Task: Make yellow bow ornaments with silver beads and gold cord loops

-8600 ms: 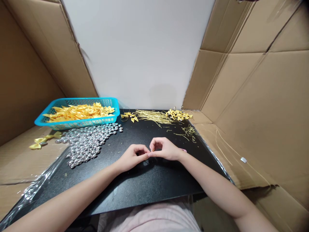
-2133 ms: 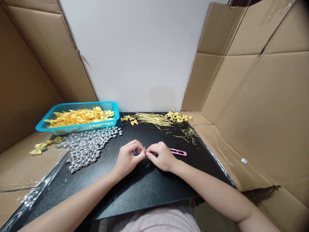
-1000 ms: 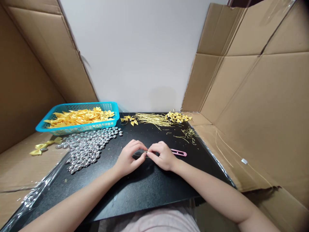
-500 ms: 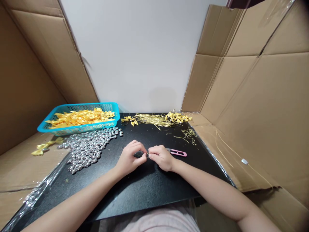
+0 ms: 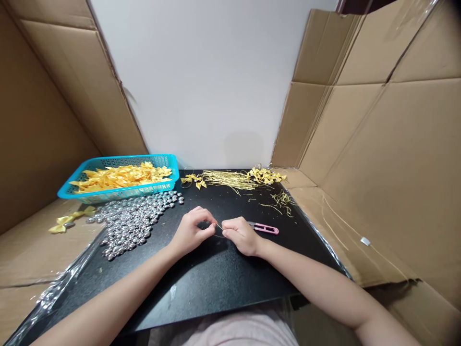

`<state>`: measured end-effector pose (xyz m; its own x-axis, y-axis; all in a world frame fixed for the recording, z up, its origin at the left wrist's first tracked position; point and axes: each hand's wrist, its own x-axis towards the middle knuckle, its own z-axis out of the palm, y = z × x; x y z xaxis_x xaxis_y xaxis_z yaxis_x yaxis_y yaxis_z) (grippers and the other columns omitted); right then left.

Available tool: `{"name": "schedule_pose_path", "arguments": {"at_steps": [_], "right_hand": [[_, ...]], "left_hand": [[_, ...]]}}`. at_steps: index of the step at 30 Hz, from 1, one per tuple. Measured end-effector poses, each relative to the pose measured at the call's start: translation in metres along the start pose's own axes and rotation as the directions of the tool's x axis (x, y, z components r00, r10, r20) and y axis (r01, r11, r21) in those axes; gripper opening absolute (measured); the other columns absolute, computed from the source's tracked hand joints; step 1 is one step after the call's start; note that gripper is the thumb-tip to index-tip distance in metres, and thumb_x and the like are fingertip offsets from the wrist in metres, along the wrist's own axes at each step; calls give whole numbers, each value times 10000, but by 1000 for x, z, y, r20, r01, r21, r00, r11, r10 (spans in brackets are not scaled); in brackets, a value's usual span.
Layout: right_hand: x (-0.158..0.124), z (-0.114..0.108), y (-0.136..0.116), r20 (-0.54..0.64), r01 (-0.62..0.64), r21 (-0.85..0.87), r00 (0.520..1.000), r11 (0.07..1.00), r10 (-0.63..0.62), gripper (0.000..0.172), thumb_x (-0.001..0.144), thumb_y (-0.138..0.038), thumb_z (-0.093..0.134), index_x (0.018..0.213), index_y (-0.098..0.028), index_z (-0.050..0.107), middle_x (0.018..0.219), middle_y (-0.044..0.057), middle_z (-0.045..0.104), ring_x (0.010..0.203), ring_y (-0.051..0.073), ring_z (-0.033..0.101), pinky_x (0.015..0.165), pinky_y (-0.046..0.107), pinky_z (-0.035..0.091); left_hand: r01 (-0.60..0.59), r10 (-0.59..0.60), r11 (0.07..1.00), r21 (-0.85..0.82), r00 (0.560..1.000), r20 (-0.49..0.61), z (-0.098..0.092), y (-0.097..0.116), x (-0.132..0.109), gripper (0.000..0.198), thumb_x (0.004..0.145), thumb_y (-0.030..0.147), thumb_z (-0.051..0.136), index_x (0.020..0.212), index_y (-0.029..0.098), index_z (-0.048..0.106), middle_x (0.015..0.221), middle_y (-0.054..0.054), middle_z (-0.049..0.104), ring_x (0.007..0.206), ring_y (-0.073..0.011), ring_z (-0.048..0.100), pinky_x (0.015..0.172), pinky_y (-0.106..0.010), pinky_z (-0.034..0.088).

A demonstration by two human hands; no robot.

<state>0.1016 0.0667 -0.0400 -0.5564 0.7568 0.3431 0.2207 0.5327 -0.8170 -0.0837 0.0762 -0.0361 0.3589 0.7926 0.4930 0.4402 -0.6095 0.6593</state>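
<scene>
Over the middle of the black table (image 5: 201,293), my left hand (image 5: 193,232) pinches a thin gold cord (image 5: 219,226) between thumb and index finger. My right hand (image 5: 242,235) is closed on the same cord, a short way to the right. A strand of it curves in the small gap between the two hands. Just behind the right hand lie pink thread snips (image 5: 265,228). Left of the left hand spreads a pile of shiny silver bells or beads (image 5: 133,223); their exact kind is hard to make out.
A blue basket (image 5: 68,191) of yellow ribbon bows (image 5: 124,177) stands at the back left. Along the back lie cut gold cords (image 5: 228,179), finished-looking bows with loops (image 5: 266,175) and cord scraps (image 5: 284,199). Cardboard walls (image 5: 389,158) flank both sides.
My left hand has shifted slightly left, away from the right hand, so more of the cord shows between them. My right hand has stayed almost in place.
</scene>
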Motion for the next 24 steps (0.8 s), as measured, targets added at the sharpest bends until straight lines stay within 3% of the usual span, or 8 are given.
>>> {"name": "schedule_pose_path", "arguments": {"at_steps": [7, 11, 15, 20, 24], "right_hand": [[-2, 0, -3, -64, -11, 67, 998, 998, 16, 257, 775, -211, 413, 547, -210, 294, 534, -56, 290, 519, 98, 298, 524, 239, 272], [-3, 0, -5, -114, -24, 105, 993, 994, 36, 254, 818, -254, 429, 585, -205, 340, 566, -51, 331, 551, 104, 322, 547, 238, 296], [-3, 0, -5, -139, -8, 147, 990, 989, 29, 249, 842, -300, 462, 622, -194, 412, 592, -44, 378, 579, 108, 356, 581, 239, 327], [-3, 2, -1, -176, 17, 97, 984, 995, 0, 274, 882, -342, 487, 664, -179, 513, 630, -24, 477, 616, 119, 438, 624, 246, 372], [-4, 3, 2, -173, 50, -109, 983, 993, -68, 247, 908, -287, 491, 714, -175, 595, 649, -17, 557, 607, 117, 478, 632, 251, 369]], "left_hand": [[187, -193, 959, -211, 981, -5, -2, -2, 0, 122, 723, 268, 641, 641, 190, 685, 665, -16, 678, 656, -163, 576, 651, -273, 442], [328, -371, 853, -405, 928, -30, 1, -13, 0, 238, 763, 375, 600, 769, 159, 698, 692, -34, 683, 592, -143, 578, 606, -268, 472], [404, -497, 748, -526, 867, -41, 4, -19, -2, 294, 746, 376, 594, 860, 128, 702, 733, -57, 681, 523, -112, 531, 539, -252, 446], [460, -519, 693, -554, 853, 59, 5, -6, -10, 261, 713, 376, 650, 636, 132, 705, 503, -4, 572, 453, -100, 456, 475, -231, 377], [503, -527, 629, -593, 836, 150, 8, 7, -16, 299, 689, 435, 734, 707, 137, 742, 545, -4, 582, 481, -88, 427, 493, -230, 352]]}}
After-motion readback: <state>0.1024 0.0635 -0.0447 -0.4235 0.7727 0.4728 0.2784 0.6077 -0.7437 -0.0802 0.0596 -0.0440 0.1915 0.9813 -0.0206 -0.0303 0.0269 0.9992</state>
